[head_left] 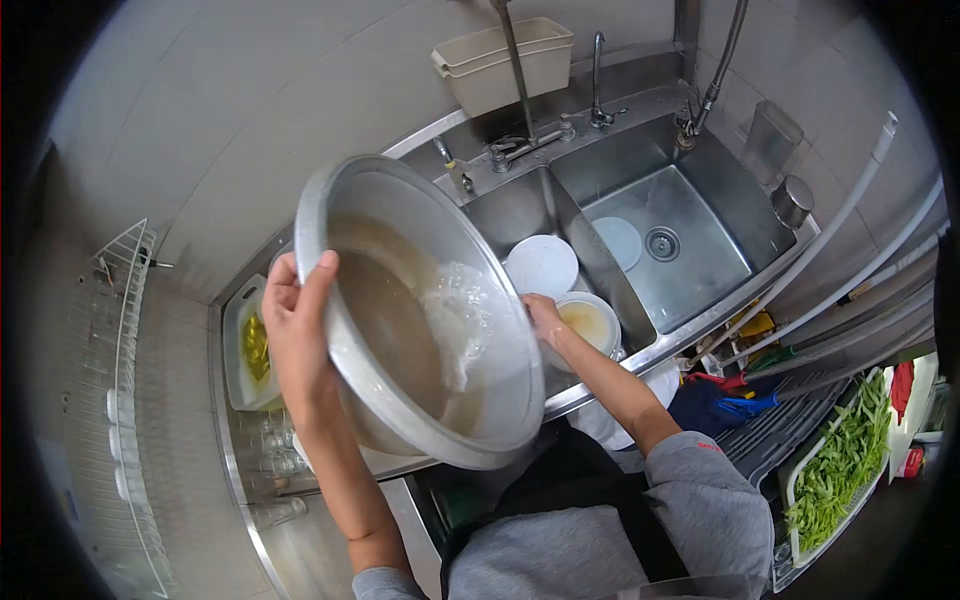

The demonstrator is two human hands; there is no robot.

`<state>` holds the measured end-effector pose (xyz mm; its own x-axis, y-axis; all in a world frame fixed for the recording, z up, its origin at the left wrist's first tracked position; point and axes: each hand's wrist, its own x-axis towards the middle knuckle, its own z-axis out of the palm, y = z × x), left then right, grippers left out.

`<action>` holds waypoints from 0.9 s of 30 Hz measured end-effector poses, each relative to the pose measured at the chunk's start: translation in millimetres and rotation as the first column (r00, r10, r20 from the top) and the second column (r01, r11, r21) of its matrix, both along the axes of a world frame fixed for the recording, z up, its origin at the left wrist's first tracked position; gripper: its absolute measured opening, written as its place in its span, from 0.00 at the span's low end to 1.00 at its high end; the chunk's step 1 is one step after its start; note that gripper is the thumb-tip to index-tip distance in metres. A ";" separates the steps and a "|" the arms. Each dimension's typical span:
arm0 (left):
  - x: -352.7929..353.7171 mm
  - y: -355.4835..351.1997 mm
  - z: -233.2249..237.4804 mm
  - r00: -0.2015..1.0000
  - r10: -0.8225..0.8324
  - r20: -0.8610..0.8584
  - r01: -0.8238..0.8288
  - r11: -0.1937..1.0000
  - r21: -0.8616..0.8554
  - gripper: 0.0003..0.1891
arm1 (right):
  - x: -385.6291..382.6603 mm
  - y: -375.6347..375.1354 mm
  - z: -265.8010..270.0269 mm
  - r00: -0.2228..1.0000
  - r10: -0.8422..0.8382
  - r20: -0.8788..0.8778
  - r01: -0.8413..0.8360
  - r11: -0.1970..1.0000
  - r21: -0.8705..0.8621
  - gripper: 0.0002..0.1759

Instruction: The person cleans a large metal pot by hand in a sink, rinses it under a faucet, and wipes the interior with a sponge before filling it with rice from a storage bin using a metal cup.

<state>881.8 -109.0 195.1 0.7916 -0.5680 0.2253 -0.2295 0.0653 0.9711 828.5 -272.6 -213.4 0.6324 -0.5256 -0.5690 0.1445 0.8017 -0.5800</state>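
A large round metal basin is tilted over the left part of the sink counter. Cloudy brownish water lies in it, with a splashing, bubbly patch toward its right side. My left hand is closed on the basin's left rim, thumb over the edge. At the right rim my right hand grips the basin, its fingertips partly hidden. Just beyond that hand, a white plate and a white bowl with yellowish liquid sit in the middle sink compartment.
The right sink basin holds a round white dish beside its drain. Faucets and a cream bin line the back. Glasses and a tray with yellow liquid stand left. White-handled poles lean right, near leafy greens.
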 end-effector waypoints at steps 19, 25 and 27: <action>-32.9 -42.7 -14.6 0.853 -0.077 0.517 -0.085 0.956 0.281 0.08 | 96.9 -15.2 27.7 0.978 0.146 0.152 -0.139 0.989 -0.053 0.12; 28.8 -23.1 -40.0 0.984 0.118 0.135 -0.116 0.993 -0.025 0.06 | 119.9 -111.5 3.0 0.915 0.296 -0.275 -0.403 0.709 -0.579 0.11; 49.3 -19.4 -65.1 0.976 0.211 0.050 -0.207 0.976 -0.071 0.06 | 145.3 -137.7 33.2 0.996 -0.010 -0.088 -0.063 0.619 -0.783 0.15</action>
<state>931.1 -128.4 130.1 0.8762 -0.3738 0.3043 -0.2993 0.0729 0.9514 973.8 -410.3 -180.2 0.6275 -0.7786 0.0055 0.0569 0.0388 -0.9976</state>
